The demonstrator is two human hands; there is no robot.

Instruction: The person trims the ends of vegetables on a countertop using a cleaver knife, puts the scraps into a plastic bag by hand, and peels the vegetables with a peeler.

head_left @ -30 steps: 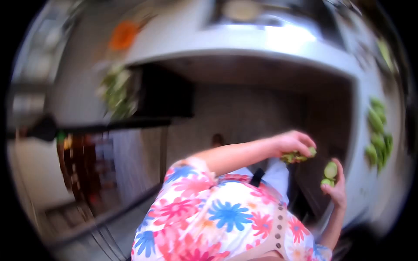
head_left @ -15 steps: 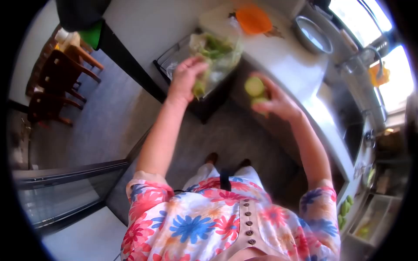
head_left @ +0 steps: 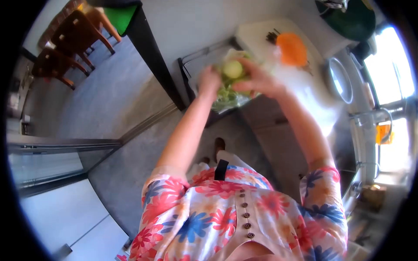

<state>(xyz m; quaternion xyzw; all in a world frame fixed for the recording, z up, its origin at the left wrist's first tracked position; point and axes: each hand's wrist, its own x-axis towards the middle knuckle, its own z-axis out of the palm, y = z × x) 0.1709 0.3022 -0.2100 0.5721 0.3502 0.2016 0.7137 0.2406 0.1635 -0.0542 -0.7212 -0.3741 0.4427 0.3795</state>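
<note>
The pale worktop [head_left: 257, 32] stands right of a bag [head_left: 226, 104], above which the right hand [head_left: 261, 82] grasps a cut vegetable [head_left: 233, 69], probably for steadiness, the left hand [head_left: 209, 80] too blurred to tell

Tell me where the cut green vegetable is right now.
In the head view, the cut vegetable is at upper centre, in the right hand, over the bag of green scraps and beside the left hand.
</note>
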